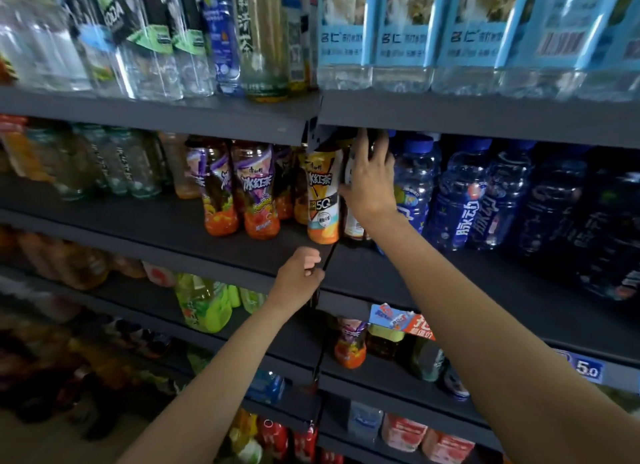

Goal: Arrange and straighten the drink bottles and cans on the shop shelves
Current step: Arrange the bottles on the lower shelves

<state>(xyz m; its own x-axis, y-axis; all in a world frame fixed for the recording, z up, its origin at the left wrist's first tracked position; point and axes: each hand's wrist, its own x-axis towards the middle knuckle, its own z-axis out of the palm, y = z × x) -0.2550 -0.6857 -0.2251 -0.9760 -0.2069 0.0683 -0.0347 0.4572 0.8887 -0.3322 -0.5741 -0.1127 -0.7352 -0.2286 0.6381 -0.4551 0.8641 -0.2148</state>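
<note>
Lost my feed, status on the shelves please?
Right hand grips dark bottle. Left hand curled on shelf edge. Yellow tea bottle crowds it.

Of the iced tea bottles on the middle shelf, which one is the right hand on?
The dark bottle just right of the yellow-labelled one; the right hand covers it. The purple-labelled pair stands untouched further left.

The right hand [369, 183] hides most of a dark brown plastic bottle [353, 226] (its label unreadable). Clear plastic bottles [45, 47] at top left are blurred, tops cut off.
</note>
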